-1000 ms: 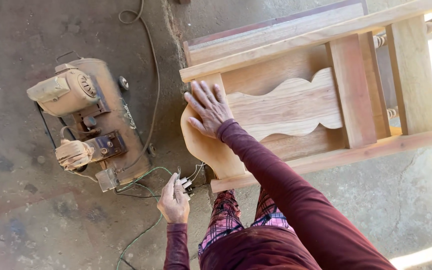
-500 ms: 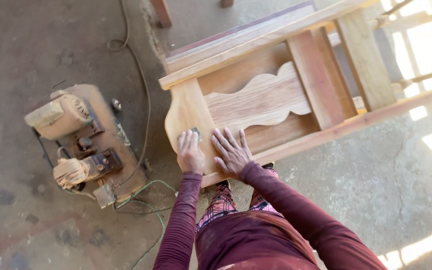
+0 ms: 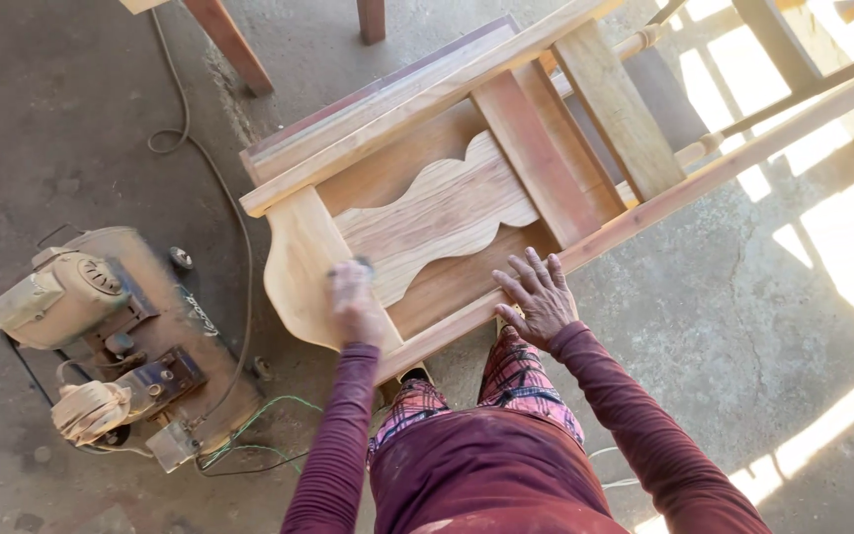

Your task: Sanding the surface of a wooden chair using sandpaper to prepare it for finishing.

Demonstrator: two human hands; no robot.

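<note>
A bare wooden furniture frame [image 3: 427, 148] lies flat on the concrete floor in front of me, with a wavy carved panel [image 3: 437, 213] set in it. My left hand [image 3: 353, 302] is blurred and rests on the rounded end board [image 3: 298, 267], its fingers closed over a small dark pad [image 3: 363, 263] at the panel's edge. My right hand [image 3: 538, 297] lies flat with spread fingers on the frame's near rail [image 3: 644, 213] and holds nothing. Dark red sleeves cover both arms.
A dusty motor-driven machine [image 3: 101, 326] sits on the floor at the left, with a cable [image 3: 212, 173] and a green wire [image 3: 269, 410] running from it. Wooden legs [image 3: 229, 44] stand at the top. More wooden furniture [image 3: 793, 59] lies at top right, in sunlight.
My left hand left the wires by the machine, came onto the end board and slid up to the panel's edge. My right hand moved off that board to the near rail.
</note>
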